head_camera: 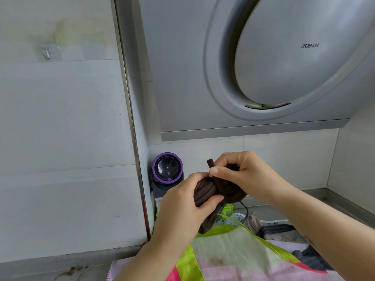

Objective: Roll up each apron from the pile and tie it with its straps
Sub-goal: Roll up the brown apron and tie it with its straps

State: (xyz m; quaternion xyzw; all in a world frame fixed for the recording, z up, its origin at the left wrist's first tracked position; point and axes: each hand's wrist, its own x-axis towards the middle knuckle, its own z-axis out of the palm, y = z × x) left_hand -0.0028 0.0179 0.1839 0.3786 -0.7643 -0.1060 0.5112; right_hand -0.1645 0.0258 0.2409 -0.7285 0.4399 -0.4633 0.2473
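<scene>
Piled aprons (223, 250) cover counter (60, 260). Left hand (182, 203) grips brown roll (205, 190); right hand (243, 175) pinches its strap (210, 162). Hood (263, 67) above, tiled wall (60, 118) left.

A: How does the left hand (182, 201) sit?
B: Raised in mid-view, back to the camera. Its fingers curl round the roll (203, 190), and the thumb lies along the roll's near side.
A: And its arm?
B: The left forearm (154, 250) climbs bare from the bottom edge, wrist nearly straight.
A: The right hand (243, 173)?
B: Close against the left and a little higher. Thumb and forefinger pinch the strap (210, 162), whose end sticks up above them; the other fingers are curled in.
A: Its arm?
B: The right forearm (324, 230) comes in bare from the lower right, slanting up toward the left.
</scene>
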